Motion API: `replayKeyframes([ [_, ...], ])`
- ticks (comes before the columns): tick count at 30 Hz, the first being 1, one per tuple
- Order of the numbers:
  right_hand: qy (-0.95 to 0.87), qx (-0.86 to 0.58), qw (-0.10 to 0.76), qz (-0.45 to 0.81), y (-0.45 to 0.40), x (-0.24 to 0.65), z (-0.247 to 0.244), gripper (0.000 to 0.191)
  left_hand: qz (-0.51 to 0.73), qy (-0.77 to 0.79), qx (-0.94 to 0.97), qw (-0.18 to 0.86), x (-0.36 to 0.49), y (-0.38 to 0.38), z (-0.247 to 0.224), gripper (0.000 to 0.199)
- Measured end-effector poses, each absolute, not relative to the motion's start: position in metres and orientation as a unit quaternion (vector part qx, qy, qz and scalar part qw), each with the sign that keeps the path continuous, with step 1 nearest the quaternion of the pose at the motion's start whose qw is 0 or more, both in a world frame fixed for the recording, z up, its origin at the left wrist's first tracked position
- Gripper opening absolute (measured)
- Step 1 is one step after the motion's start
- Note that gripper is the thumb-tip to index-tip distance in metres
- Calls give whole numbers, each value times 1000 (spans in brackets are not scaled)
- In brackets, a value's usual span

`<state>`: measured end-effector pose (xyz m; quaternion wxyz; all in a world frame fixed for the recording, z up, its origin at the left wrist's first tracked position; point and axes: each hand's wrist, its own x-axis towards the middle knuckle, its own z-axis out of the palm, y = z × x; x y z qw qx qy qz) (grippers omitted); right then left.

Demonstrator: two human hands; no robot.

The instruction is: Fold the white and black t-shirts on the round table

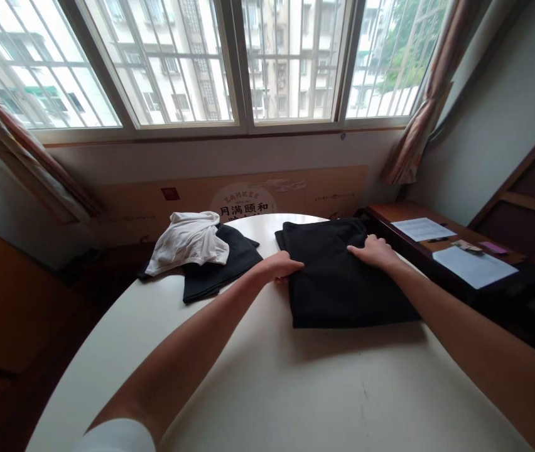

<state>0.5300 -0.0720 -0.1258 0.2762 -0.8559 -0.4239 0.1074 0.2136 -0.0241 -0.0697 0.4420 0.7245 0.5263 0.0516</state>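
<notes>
Resting your hands on a folded black cloth [347,279], you lean over a round white counter [267,395]. The black cloth lies flat under your hands and reaches past them toward you. Your right hand [373,251] is open and lies on top of the cloth, near its far side, with the fingers spread out. Your left hand [279,267] is at the left edge of the cloth, and its fingers [291,265] lie over that edge. It is hard to tell if that hand is flat or pinching the cloth, because the thumb is out of sight.

Just left of your left hand is a second black cloth [215,276], and a crumpled white cloth [187,242] lies on top of it. The folds in both black cloths are hard to see because they are so dark. Past your right hand, on a wood counter [390,215], are sheets of paper [475,267] and a pen [437,239]. A bright window [291,63] is far ahead of your hands.
</notes>
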Motion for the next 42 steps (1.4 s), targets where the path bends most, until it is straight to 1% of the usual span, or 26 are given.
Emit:
replayKeyframes([
  [3, -434, -828, 317, 162, -64, 524, -118, 51, 65, 540, 721, 428, 186, -16, -71, 28],
  [5, -427, -817, 342, 180, -57, 520, -110, 41, 130, 542, 706, 436, 181, -8, -69, 27],
  [9, -421, -811, 375, 157, -46, 511, -95, 19, 287, 541, 608, 505, 193, 8, -65, 20],
  [11, -429, -802, 390, 145, -45, 505, -90, 18, 327, 534, 578, 523, 201, 15, -64, 19],
  [14, -436, -780, 418, 167, -47, 499, -85, 17, 331, 512, 574, 547, 208, 21, -63, 21],
  [16, -432, -762, 435, 211, -51, 497, -82, 13, 314, 503, 596, 541, 210, 24, -62, 22],
  [18, -420, -739, 452, 270, -55, 495, -80, 11, 306, 498, 626, 517, 214, 26, -61, 19],
  [21, -396, -697, 481, 354, -63, 495, -76, 8, 328, 481, 640, 501, 220, 29, -58, 12],
  [24, -379, -658, 487, 431, -70, 497, -70, 3, 362, 450, 598, 556, 224, 30, -55, 8],
  [27, -373, -636, 476, 479, -76, 500, -67, 9, 341, 400, 512, 679, 223, 30, -52, 5],
  [30, -371, -630, 482, 483, -79, 502, -67, 15, 302, 345, 438, 773, 220, 27, -50, 20],
  [33, -372, -633, 496, 464, -77, 502, -70, 20, 297, 318, 415, 799, 218, 24, -50, 30],
  [38, -376, -656, 521, 397, -63, 501, -78, 17, 268, 300, 413, 817, 220, 21, -52, 29],
  [42, -410, -668, 528, 326, -55, 504, -79, 20, 286, 296, 413, 812, 222, 23, -53, 27],
])
